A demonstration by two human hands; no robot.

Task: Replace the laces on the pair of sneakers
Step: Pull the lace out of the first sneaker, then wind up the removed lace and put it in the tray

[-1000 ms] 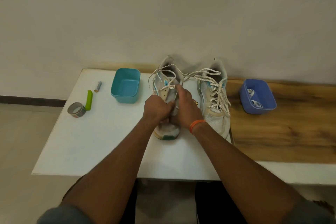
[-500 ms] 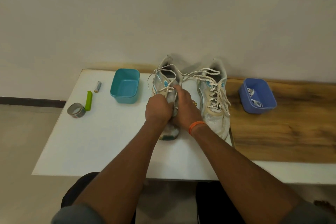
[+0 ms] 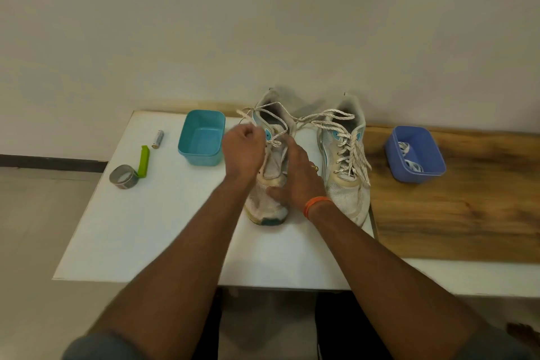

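Progress check: early days, honestly. Left sneaker (image 3: 270, 184) sits on the white table (image 3: 140, 228), toe toward the camera, with its old lace (image 3: 273, 142) already out of the lower eyelets and hanging on only near the top, loose ends trailing over the collar. Right sneaker (image 3: 344, 166) just beside it, fully laced, untouched by the look of it. Replacement laces (image 3: 409, 159) waiting in the blue tub (image 3: 416, 172) off on the wooden board (image 3: 467, 213), well apart from the shoes. Teal tub (image 3: 201, 137) just left of the pair, nothing visible in it, probably meant for the old laces. So: one lace roughly half out, one whole shoe to strip, then both to rethread. Plenty left. Left hand (image 3: 242, 149) raised over the eyelet side of the left sneaker, fingers curled tight and pinching the lace, drawing it up and out to the left; a bit blurry, so can't say exactly which fingers do the pinching. Right hand (image 3: 295, 178) laid flat along the inner side of the same shoe, fingers straight, thumb across the toe box, bracing rather than gripping. Orange band (image 3: 317, 204) on that wrist. Tape roll (image 3: 124, 177), green clip (image 3: 144, 161) and battery (image 3: 157, 139) far left, not involved.
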